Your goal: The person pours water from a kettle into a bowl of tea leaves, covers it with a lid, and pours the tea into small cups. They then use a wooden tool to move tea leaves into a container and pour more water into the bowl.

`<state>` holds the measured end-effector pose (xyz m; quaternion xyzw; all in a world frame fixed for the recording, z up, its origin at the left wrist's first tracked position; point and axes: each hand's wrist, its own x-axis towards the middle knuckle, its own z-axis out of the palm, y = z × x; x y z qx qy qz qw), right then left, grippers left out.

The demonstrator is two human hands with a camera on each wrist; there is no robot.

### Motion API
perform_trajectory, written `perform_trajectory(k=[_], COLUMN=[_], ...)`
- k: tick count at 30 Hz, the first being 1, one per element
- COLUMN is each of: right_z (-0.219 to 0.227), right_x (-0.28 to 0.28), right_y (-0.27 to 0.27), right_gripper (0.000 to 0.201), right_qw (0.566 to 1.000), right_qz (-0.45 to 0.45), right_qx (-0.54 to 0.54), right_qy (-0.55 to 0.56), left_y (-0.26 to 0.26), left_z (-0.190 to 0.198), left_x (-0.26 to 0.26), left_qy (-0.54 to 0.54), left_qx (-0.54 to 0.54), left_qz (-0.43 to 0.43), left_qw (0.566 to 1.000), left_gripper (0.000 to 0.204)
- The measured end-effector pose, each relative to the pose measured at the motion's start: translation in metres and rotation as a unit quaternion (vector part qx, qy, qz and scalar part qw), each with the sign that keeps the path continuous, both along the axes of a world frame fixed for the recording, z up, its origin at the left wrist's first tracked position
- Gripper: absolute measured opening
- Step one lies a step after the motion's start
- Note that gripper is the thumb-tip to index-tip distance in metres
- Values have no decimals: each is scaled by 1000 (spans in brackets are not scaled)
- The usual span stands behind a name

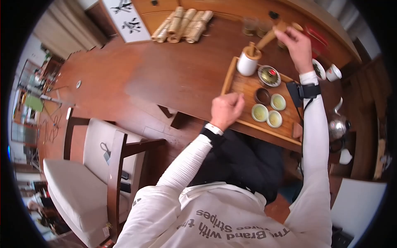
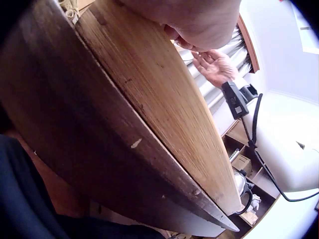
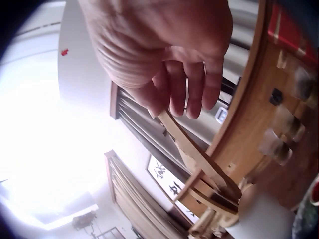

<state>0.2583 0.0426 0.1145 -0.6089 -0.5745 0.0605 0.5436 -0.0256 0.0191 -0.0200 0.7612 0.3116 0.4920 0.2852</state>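
In the head view my right hand is raised over the tray's far side. Its thumb and fingers pinch one end of a flat bamboo tea tool, which slants down to the white tool holder with a wooden rim. Behind the holder's rim the tool's low end is partly hidden. My left hand, fingers loosely curled, rests by the near left corner of the wooden tea tray and holds nothing visible. On the tray stand a lidded bowl, a dark cup and several pale teacups with yellowish tea.
Rolled bamboo mats lie at the table's back left, beside a calligraphy panel. Small glass jars stand behind the tray. A steel kettle and a white cup are at the right. An armchair stands left.
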Motion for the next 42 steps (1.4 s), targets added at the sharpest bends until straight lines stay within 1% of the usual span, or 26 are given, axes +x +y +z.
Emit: perform_trajectory(k=[2, 4, 7, 9, 11, 13, 15, 17, 19, 21, 22, 23, 25, 27, 28, 29, 30, 31, 33, 34, 35, 37, 38, 39, 40, 42], right_z=[35, 58, 63, 59, 50, 40, 27, 9, -12, -34, -34, -41, -52, -53, -53, -54, -53, -42, -42, -47, -56, -64, -65, -65, -61, -47], right_x=[-6, -15, -25, -45, -63, -80, -88, -96, -111, -125, -137, -148, -156, -154, -148, -140, -130, -119, -96, -86, -76, -61, -55, -52, -55, -61], right_y=[-30, -60, -106, -133, -154, -172, -189, -205, -217, -232, -237, -239, -248, -250, -251, -253, -253, -257, -266, -270, -273, -271, -267, -266, -265, -259], right_gripper=[35, 27, 28, 27, 26, 25, 25, 22, 27, 30, 32, 30, 28, 27, 29, 30, 33, 33, 33, 33, 33, 32, 34, 36, 36, 32], right_qw=[999, 972, 979, 976, 971, 964, 955, 930, 917, 920, 907, 916, 906, 915, 915, 916, 917, 927, 945, 944, 941, 935, 926, 912, 911, 915], right_qz=[-25, 100, 67, 90, 86, 72, 78, 65, 24, -45, -46, -40, -20, -49, -56, -64, -85, -87, -39, -43, -29, -12, 14, 40, 39, -14], right_qx=[25, 105, 58, 30, 6, -7, -17, 24, 59, 30, 3, 14, -6, -18, -5, 6, -14, -92, -152, -153, -196, -243, -302, -359, -362, -373], right_qy=[-9, 184, 184, 195, 223, 256, 286, 360, 394, 389, 419, 398, 422, 400, 399, 397, 389, 354, 287, 289, 274, 258, 226, 195, 194, 155], left_y=[0, 0, 0, -2, -31, -64, -88, -110, -135, -144, -147, -149, -152, -146, -134, -125, -114, -99, -58, -36, -14, 25, 35, 42, 45, 49], left_z=[-7, -3, 2, 9, 59, 101, 105, 111, 104, 95, 90, 87, 82, 69, 84, 83, 81, 80, 80, 77, 72, 52, 44, 37, 32, 22], left_x=[1, 1, -2, 2, 8, 16, 20, 16, 18, 23, 25, 26, 24, 23, 19, 17, 13, 8, -1, -1, 0, 2, 6, 9, 13, 21], left_qy=[6, -11, -37, -72, -68, -160, -102, -28, -24, -28, -11, 5, 8, 47, 136, 131, 93, 55, 41, 4, -33, -94, -96, -150, -203, -222], left_qx=[-32, -59, -127, -198, -202, -306, -292, -453, -468, -498, -427, -355, -347, -221, -211, -203, -211, -218, -262, -302, -341, -260, -261, -308, -354, -374], left_qz=[-9, -23, -49, -107, -131, -278, -374, -460, -391, -371, -370, -367, -390, -411, -421, -426, -392, -356, -214, -164, -111, -90, -89, -84, -79, -80], left_qw=[999, 998, 990, 972, 968, 896, 874, 763, 793, 784, 825, 860, 853, 883, 872, 872, 891, 907, 940, 939, 933, 957, 956, 936, 910, 897], left_gripper=[34, 34, 28, 25, 30, 38, 39, 33, 27, 25, 23, 21, 19, 21, 21, 18, 20, 23, 27, 30, 33, 38, 38, 38, 39, 39])
